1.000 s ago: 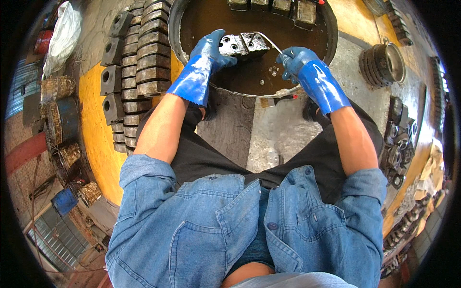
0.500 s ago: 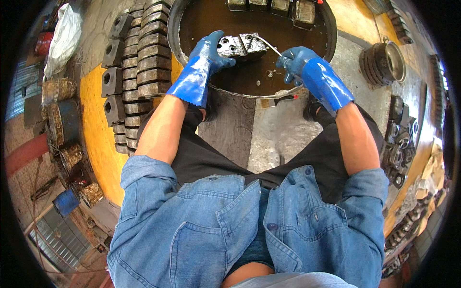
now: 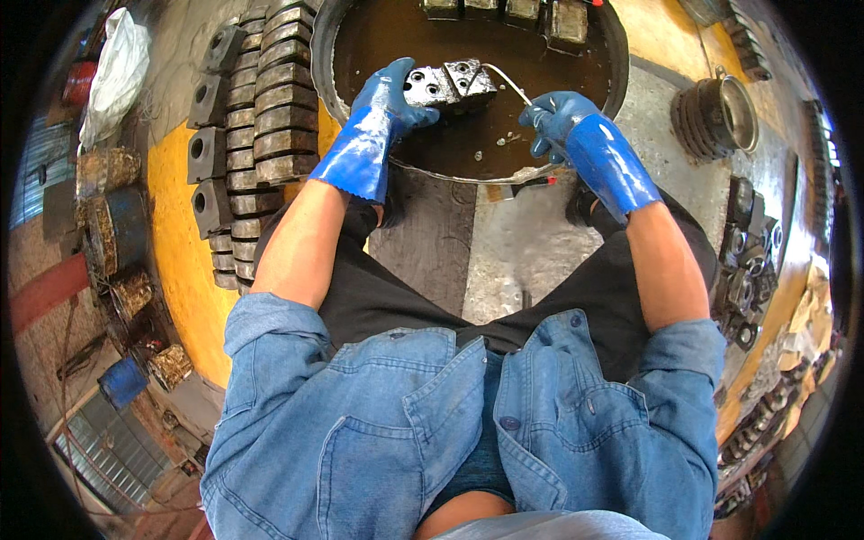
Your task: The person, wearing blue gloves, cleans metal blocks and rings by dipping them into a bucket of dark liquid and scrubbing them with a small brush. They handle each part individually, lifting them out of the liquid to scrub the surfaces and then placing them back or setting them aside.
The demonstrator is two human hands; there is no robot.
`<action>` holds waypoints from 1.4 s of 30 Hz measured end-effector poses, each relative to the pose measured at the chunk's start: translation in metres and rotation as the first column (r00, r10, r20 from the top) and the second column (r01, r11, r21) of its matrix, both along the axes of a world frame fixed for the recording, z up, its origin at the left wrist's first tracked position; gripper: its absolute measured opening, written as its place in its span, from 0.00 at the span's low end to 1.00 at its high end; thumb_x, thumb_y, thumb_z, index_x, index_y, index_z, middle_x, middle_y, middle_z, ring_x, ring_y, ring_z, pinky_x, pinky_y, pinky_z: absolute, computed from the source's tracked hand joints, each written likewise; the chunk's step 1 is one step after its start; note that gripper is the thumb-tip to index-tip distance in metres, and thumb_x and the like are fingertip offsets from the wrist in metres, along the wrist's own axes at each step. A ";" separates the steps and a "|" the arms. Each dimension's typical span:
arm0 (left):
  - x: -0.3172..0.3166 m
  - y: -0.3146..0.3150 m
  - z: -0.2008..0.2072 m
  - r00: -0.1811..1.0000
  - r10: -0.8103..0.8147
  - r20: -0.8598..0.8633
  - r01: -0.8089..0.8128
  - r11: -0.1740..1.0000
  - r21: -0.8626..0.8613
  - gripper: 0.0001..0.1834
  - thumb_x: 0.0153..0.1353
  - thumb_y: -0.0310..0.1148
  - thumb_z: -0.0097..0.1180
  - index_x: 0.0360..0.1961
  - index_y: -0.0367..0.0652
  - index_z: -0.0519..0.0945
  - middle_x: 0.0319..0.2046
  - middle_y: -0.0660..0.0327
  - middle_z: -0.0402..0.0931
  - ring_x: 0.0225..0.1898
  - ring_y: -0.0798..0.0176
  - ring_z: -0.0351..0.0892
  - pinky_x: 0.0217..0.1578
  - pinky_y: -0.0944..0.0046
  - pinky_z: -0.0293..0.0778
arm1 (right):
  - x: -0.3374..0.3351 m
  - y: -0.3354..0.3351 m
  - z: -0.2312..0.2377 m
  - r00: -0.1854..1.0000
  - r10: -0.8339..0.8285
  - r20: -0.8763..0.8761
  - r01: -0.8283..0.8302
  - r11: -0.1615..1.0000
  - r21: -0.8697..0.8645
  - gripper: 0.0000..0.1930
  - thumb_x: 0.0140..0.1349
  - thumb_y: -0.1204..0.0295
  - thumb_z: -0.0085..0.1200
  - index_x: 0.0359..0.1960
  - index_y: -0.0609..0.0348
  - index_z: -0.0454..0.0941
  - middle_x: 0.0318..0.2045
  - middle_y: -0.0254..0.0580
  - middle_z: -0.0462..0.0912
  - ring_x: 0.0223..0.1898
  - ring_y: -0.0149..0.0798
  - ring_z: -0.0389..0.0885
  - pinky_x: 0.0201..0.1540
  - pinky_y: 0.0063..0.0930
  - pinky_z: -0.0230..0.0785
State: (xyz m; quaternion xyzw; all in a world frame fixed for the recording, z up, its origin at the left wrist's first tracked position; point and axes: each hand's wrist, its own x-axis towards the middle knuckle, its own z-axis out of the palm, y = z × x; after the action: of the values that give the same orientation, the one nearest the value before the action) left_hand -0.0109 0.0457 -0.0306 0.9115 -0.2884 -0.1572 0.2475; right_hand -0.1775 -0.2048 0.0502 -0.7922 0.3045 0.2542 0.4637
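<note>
A metal block with round holes and a groove across its wet, shiny top is held over the brown liquid in a round dark tub. My left hand, in a long blue rubber glove, grips the block's left end, with the thumb along its near side. A thin, light-coloured bent rod is pinched in my gloved right hand. The rod's far end reaches the block's right end; whether it enters a hole is too small to tell.
Several metal blocks stand at the tub's far side. Rows of dark blocks line the floor on the left. At the right are a stack of round metal rings and assorted metal parts. A red-tipped object lies by the tub's near rim.
The block has shifted slightly left and turned a little in my left hand. The rod's tip has moved slightly, staying at the block's right end.
</note>
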 end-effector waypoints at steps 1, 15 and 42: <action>0.001 -0.001 0.001 1.000 0.013 -0.020 -0.013 1.000 0.013 0.53 0.43 0.43 0.85 0.71 0.39 0.73 0.64 0.43 0.78 0.66 0.42 0.77 0.67 0.50 0.74 | -0.001 -0.001 -0.007 1.000 0.000 0.018 -0.001 1.000 0.007 0.16 0.78 0.62 0.51 0.54 0.55 0.86 0.26 0.39 0.88 0.21 0.31 0.82 0.25 0.28 0.76; -0.005 -0.007 0.015 1.000 -0.003 0.010 0.003 1.000 0.021 0.53 0.44 0.42 0.84 0.70 0.35 0.73 0.62 0.43 0.80 0.64 0.44 0.81 0.64 0.52 0.76 | 0.002 0.013 -0.032 0.987 -0.110 0.118 0.102 0.992 0.074 0.16 0.77 0.67 0.51 0.56 0.63 0.83 0.35 0.43 0.89 0.29 0.34 0.88 0.28 0.29 0.79; 0.000 -0.003 -0.002 1.000 -0.003 0.024 0.003 1.000 -0.017 0.56 0.44 0.44 0.84 0.73 0.41 0.70 0.67 0.43 0.75 0.68 0.42 0.75 0.68 0.50 0.72 | 0.008 0.014 -0.005 0.994 0.057 0.091 -0.061 0.997 0.045 0.15 0.79 0.64 0.51 0.56 0.54 0.86 0.33 0.39 0.90 0.23 0.30 0.83 0.26 0.28 0.77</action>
State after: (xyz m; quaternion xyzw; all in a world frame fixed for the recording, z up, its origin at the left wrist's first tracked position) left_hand -0.0105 0.0430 -0.0322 0.9106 -0.2941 -0.1444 0.2517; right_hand -0.1697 -0.1907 0.0452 -0.8003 0.2536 0.2390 0.4880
